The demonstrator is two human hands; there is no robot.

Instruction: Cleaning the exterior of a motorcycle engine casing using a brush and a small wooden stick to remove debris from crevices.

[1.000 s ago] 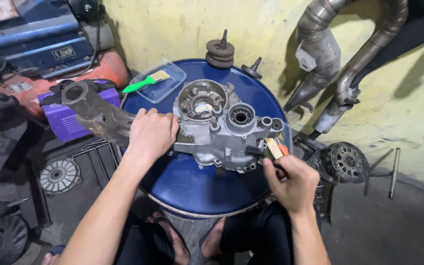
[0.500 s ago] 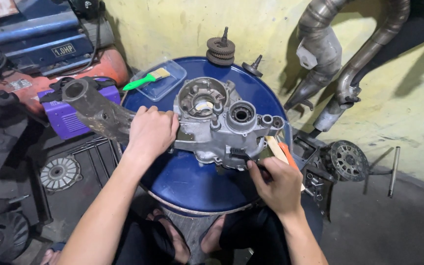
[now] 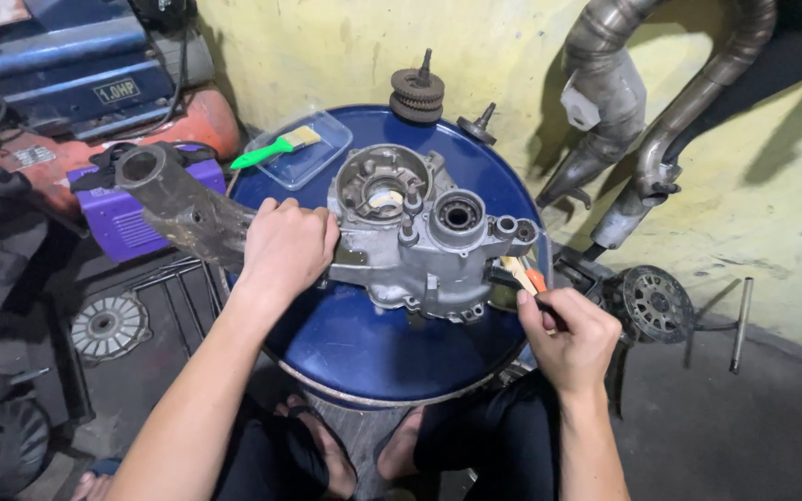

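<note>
A grey metal engine case (image 3: 424, 237) lies on the top of a blue drum (image 3: 364, 343). My left hand (image 3: 285, 246) rests on the case's left edge, fingers curled over it. At the case's right side, my right hand (image 3: 573, 339) grips a small brush with a wooden and orange handle (image 3: 523, 275); its bristle end touches the case's right corner. My forearms reach in from the bottom of the view, and my sandalled feet show under the drum.
A clear tray with a green-handled brush (image 3: 280, 147) sits at the drum's back left. A gear stack (image 3: 418, 93) and a small shaft (image 3: 478, 125) stand at the back rim. A rusty swing arm (image 3: 183, 199) lies left; exhaust pipes (image 3: 661, 139) lean on the yellow wall; a clutch part (image 3: 656, 304) lies right.
My right hand with the brush has shifted slightly along the case's right side, first lower, then back out to the right. My left hand stays on the case.
</note>
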